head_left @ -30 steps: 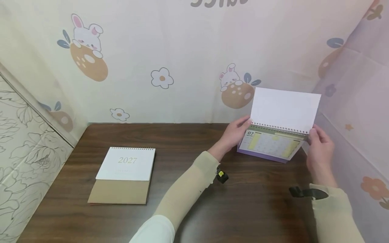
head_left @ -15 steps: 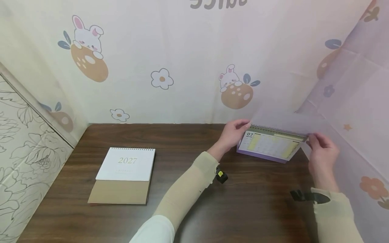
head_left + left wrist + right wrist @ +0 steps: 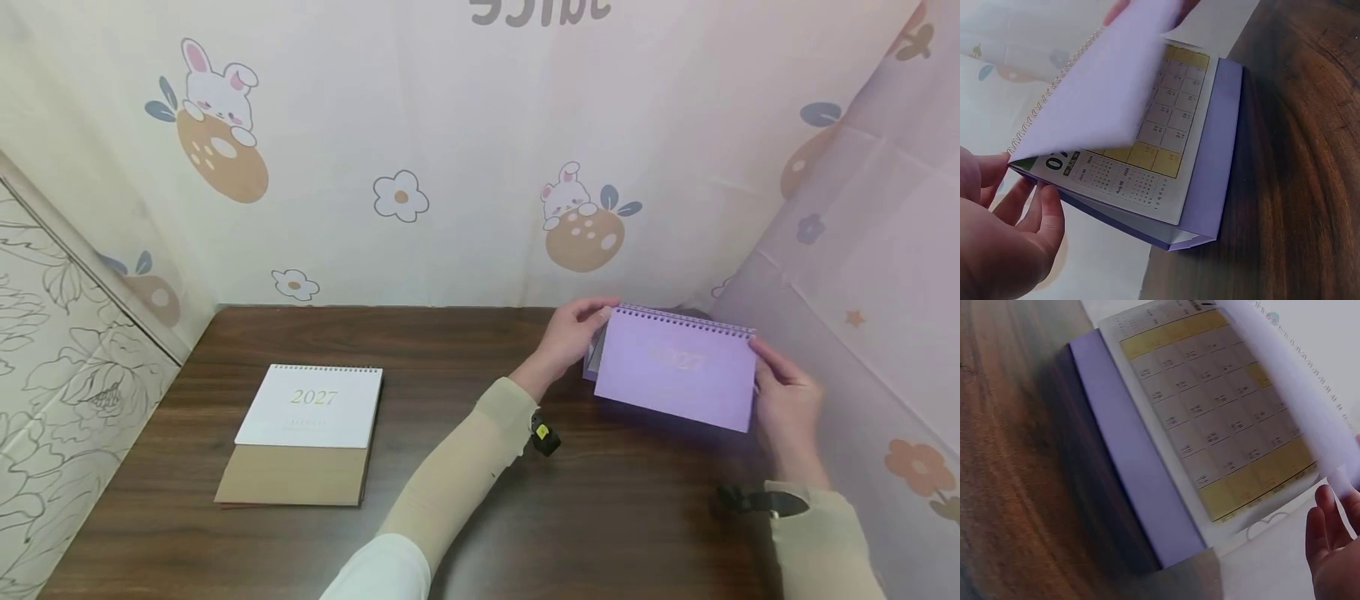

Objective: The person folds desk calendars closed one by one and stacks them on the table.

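A purple spiral-bound desk calendar [image 3: 677, 379] stands at the right rear of the table, its cover marked 2027 facing me. My left hand [image 3: 564, 340] pinches its upper left corner beside the spiral, as the left wrist view also shows. At the opposite end, my right hand [image 3: 791, 404] holds the upper right edge, thumb by the binding. In both wrist views the purple cover [image 3: 1100, 94] is blurred and lifted off a page [image 3: 1210, 412] with a yellow-and-white date grid. A purple base [image 3: 1225, 137] shows below that page.
On the left of the dark wooden table [image 3: 480, 500] lies a second desk calendar [image 3: 311, 406], white with gold 2027 over a tan base. A patterned curtain [image 3: 465, 250] hangs behind the table, and another fabric wall [image 3: 885, 350] rises close to my right hand.
The raised white leaf has swung over the spiral toward me, so the purple cover now hides the 07 page in the head view. The left hand stays at its corner.
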Tool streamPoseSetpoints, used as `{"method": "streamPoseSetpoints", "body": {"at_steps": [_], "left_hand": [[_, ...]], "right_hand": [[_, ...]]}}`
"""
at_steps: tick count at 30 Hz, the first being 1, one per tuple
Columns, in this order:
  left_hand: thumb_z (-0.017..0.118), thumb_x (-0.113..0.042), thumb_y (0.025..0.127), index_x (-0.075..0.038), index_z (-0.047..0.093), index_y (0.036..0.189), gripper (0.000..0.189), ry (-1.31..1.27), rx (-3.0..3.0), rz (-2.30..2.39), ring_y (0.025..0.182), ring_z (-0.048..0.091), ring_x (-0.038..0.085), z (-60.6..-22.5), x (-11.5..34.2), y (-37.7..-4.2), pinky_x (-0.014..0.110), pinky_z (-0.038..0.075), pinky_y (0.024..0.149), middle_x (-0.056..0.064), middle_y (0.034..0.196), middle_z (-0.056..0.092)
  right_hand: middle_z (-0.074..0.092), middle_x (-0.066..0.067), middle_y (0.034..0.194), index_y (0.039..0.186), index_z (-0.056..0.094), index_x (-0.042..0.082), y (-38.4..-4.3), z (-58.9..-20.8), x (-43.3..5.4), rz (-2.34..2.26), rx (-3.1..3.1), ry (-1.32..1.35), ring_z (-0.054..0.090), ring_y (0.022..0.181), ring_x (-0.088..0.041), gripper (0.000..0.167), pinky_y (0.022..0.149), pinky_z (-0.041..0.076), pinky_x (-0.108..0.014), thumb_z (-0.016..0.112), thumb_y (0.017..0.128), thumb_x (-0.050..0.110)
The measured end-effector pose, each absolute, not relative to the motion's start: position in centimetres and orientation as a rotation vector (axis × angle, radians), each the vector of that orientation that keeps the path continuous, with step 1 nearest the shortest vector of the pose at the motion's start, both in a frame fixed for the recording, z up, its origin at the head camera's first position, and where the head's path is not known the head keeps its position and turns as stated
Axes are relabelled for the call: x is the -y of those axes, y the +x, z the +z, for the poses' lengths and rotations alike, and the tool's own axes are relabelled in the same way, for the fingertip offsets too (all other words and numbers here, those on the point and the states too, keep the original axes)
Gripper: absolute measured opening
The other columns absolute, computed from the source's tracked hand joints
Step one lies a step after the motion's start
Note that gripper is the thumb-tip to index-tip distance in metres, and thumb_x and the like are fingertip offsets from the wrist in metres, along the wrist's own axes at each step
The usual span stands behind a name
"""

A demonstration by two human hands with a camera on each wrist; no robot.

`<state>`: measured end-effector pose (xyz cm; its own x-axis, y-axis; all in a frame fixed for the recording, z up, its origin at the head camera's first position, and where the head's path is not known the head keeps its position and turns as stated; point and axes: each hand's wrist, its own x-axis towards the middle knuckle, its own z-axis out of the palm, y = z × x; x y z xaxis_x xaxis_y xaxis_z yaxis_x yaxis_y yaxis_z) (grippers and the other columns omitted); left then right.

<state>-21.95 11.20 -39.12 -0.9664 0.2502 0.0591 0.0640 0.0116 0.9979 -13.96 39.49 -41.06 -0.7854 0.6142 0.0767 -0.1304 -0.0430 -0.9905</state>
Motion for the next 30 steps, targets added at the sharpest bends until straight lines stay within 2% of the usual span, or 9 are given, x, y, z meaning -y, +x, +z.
{"method": "streamPoseSetpoints", "body": {"at_steps": [3,6,8,13,15,21,28,30], "left_hand": [[0.064,-0.018,0.099,-0.025,0.074,0.118,0.023,0.343,-2.146,2.102,0.101,0.059,0.003,-39.4,-11.3,-22.1,0.022,0.051,0.081,-0.015,0.118,0.066],[0.067,-0.014,0.096,-0.024,0.074,0.117,0.024,0.364,-2.177,2.123,0.102,0.059,0.002,-39.9,-11.5,-22.2,0.021,0.050,0.081,-0.015,0.118,0.066],[0.069,-0.012,0.095,-0.023,0.075,0.115,0.024,0.372,-2.184,2.150,0.099,0.060,0.002,-40.3,-11.6,-22.3,0.021,0.051,0.079,-0.016,0.116,0.067],[0.072,-0.010,0.092,-0.020,0.077,0.112,0.023,0.389,-2.162,2.232,0.090,0.062,0.001,-41.3,-11.9,-22.5,0.021,0.052,0.073,-0.017,0.107,0.070],[0.073,-0.010,0.091,-0.020,0.076,0.112,0.023,0.399,-2.170,2.247,0.091,0.062,0.000,-41.5,-12.0,-22.5,0.020,0.052,0.075,-0.017,0.107,0.070],[0.075,-0.011,0.090,-0.017,0.069,0.122,0.033,0.407,-2.184,2.308,0.097,0.066,0.002,-41.8,-11.9,-22.7,0.019,0.052,0.082,-0.009,0.112,0.072],[0.076,-0.023,0.088,-0.021,0.076,0.111,0.023,0.402,-2.403,2.094,0.084,0.065,-0.003,-42.4,-11.6,-23.0,0.017,0.053,0.070,-0.013,0.108,0.072],[0.077,-0.025,0.088,-0.020,0.076,0.106,0.020,0.436,-2.468,2.024,0.080,0.064,-0.004,-42.7,-11.5,-23.1,0.016,0.052,0.067,-0.015,0.108,0.072]], "right_hand": [[0.071,0.007,0.117,0.118,0.074,0.009,-14.2,-41.5,-39.4,1.948,1.672,-0.572,0.057,0.117,-0.008,0.033,0.087,0.046,-0.011,0.056,0.096,-0.008],[0.071,0.006,0.118,0.117,0.074,0.010,-14.3,-41.8,-39.2,1.959,1.649,-0.559,0.057,0.118,-0.008,0.033,0.089,0.045,-0.011,0.056,0.096,-0.008],[0.073,0.004,0.113,0.115,0.075,0.006,-14.3,-41.9,-39.0,2.016,1.580,-0.514,0.061,0.111,-0.009,0.030,0.085,0.048,-0.013,0.058,0.095,-0.009],[0.074,-0.012,0.104,0.113,0.070,-0.010,-14.0,-42.1,-38.8,2.295,1.270,-0.275,0.071,0.091,-0.019,0.023,0.073,0.057,-0.025,0.061,0.092,-0.012],[0.073,-0.014,0.102,0.114,0.068,-0.013,-14.0,-42.1,-38.7,2.341,1.212,-0.227,0.071,0.089,-0.021,0.024,0.072,0.058,-0.028,0.063,0.091,-0.012],[0.072,-0.006,0.102,0.115,0.071,-0.003,-14.6,-42.0,-38.5,2.177,1.408,-0.396,0.068,0.085,-0.014,0.028,0.071,0.056,-0.021,0.071,0.087,-0.008],[0.072,0.005,0.083,0.099,0.080,0.011,-15.5,-42.5,-39.3,2.043,1.613,-0.581,0.065,0.071,-0.006,0.013,0.068,0.050,-0.013,0.076,0.088,0.005],[0.072,0.008,0.083,0.098,0.080,0.012,-15.5,-42.8,-39.5,2.047,1.642,-0.577,0.064,0.072,-0.004,0.013,0.069,0.050,-0.011,0.075,0.088,0.006]]}}
